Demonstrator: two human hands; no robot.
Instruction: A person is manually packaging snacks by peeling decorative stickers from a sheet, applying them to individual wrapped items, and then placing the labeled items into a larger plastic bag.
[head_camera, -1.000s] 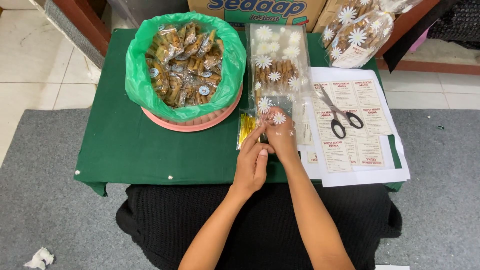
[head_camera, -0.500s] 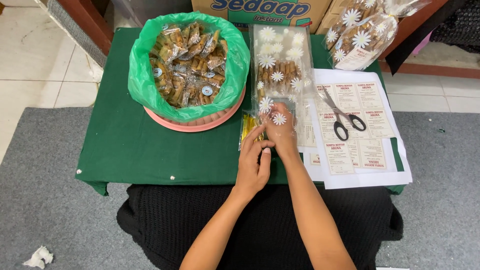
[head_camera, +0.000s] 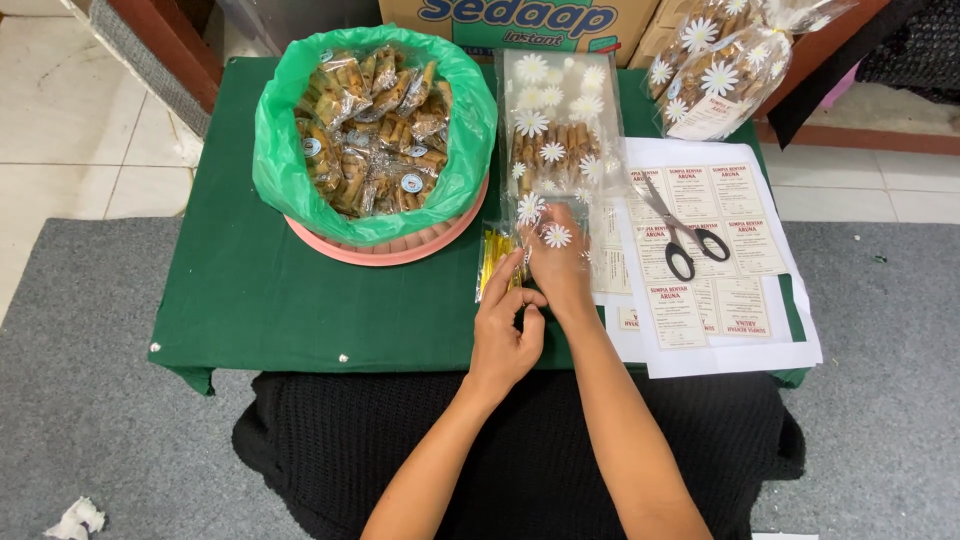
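A clear bag printed with white daisies (head_camera: 556, 140), filled with brown stick snacks, lies on a low table with a green cloth (head_camera: 250, 290). My right hand (head_camera: 560, 270) presses on the bag's near end. My left hand (head_camera: 505, 330) pinches at the same end, right beside a small bundle of yellow twist ties (head_camera: 490, 258). The bag's near edge is hidden under both hands.
A pink basin lined with a green plastic bag (head_camera: 375, 130) holds several wrapped snacks at the left. Black-handled scissors (head_camera: 685, 230) lie on white label sheets (head_camera: 720, 300) at the right. Filled daisy bags (head_camera: 720, 60) and cardboard boxes (head_camera: 510, 20) stand behind. A grey carpet (head_camera: 80, 400) surrounds the table.
Both hands have stayed on the bag's near end. The fingers of my left hand have shifted slightly against the bag.
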